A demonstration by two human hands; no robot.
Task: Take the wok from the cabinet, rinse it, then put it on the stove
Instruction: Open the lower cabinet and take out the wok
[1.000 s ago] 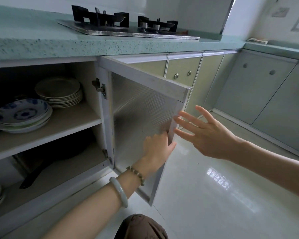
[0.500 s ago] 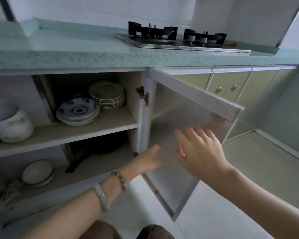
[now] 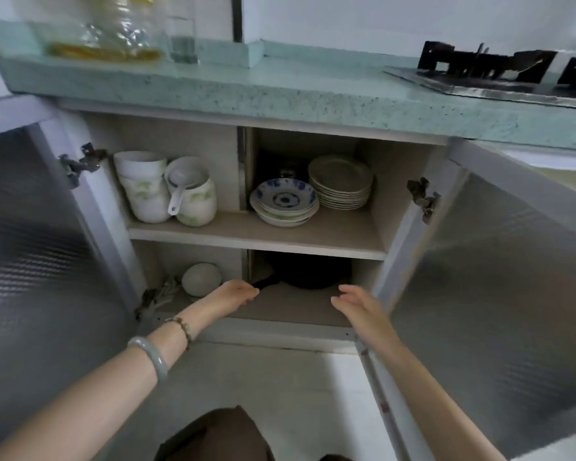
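The black wok [image 3: 310,272] sits on the lower shelf of the open cabinet, far back under the middle shelf, its dark handle pointing left. My left hand [image 3: 235,294] is at the tip of that handle, fingers curled over it; whether it grips the handle I cannot tell. My right hand [image 3: 356,302] hovers open at the shelf's front edge, right of the wok and apart from it. The gas stove [image 3: 499,76] stands on the green countertop at the upper right.
Both cabinet doors, left [image 3: 44,247] and right [image 3: 499,287], stand wide open beside my arms. The upper shelf [image 3: 340,242] holds white cups [image 3: 147,188], a blue-patterned dish stack [image 3: 283,202] and plates [image 3: 341,181]. A pale bowl [image 3: 201,279] lies left of the wok. Jars [image 3: 107,31] stand on the counter.
My view has swung left and down to face the open cabinet. Both hands left the right door and reached into the lower shelf toward the wok.
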